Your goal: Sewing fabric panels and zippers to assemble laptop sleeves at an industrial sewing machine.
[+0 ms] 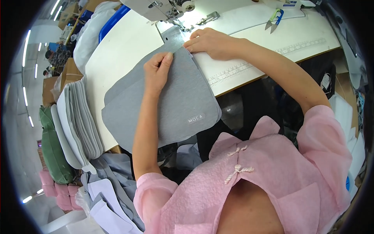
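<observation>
A grey fabric piece (179,97) with rounded corners and a small label lies in layers on the white sewing table (105,66), overhanging its front edge. My left hand (157,70) is closed on the fabric, thumb bent over it. My right hand (210,45) pinches the upper right edge of the same piece, just before the machine's presser foot (186,27); some fingertips are hidden. The sewing machine head (152,8) stands above. A printed ruler strip (261,62) runs along the table edge under my right arm.
Green-and-blue snips (274,21) lie at the back right. A stack of grey padded pieces (76,124) sits on the left, near a green bundle (54,148), cardboard boxes (50,87) and a blue bin (111,21). Loose fabric (109,199) lies below. Distant people appear at far left.
</observation>
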A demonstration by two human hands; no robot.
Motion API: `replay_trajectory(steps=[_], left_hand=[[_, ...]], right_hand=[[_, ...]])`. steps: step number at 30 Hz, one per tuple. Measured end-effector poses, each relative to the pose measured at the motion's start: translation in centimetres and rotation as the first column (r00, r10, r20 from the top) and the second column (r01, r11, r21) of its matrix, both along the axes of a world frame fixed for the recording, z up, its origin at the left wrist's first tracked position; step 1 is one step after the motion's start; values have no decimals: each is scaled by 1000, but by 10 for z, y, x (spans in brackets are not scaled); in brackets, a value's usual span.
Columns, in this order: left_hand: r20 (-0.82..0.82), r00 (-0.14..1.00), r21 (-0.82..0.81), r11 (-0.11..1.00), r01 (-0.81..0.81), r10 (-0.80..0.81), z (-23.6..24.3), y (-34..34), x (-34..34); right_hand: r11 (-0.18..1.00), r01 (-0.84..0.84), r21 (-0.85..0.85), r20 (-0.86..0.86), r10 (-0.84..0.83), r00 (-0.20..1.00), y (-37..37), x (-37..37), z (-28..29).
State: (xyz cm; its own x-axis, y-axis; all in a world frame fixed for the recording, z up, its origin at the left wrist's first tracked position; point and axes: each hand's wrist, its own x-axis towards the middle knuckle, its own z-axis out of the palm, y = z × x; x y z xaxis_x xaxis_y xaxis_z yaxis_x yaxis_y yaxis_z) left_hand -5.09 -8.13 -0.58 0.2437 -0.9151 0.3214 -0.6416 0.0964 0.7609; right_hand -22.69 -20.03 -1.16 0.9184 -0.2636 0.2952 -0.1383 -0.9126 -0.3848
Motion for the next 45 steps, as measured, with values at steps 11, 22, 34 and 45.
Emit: replay_trajectory(steps=[11, 22, 34, 45], left_hand=[[189, 956, 373, 917, 140, -223, 20, -16, 7], [129, 969, 432, 892, 134, -209, 22, -18, 4], [385, 895, 401, 914, 59, -226, 21, -13, 1], [434, 894, 229, 973, 13, -114, 15, -6, -11]], right_hand=[[998, 48, -40, 64, -45, 997, 0, 4, -10], [996, 83, -40, 73, -80, 994, -2, 5, -14], [980, -39, 193, 59, 28, 998, 7, -14, -3], [975, -72, -210, 38, 82, 996, 26, -28, -1]])
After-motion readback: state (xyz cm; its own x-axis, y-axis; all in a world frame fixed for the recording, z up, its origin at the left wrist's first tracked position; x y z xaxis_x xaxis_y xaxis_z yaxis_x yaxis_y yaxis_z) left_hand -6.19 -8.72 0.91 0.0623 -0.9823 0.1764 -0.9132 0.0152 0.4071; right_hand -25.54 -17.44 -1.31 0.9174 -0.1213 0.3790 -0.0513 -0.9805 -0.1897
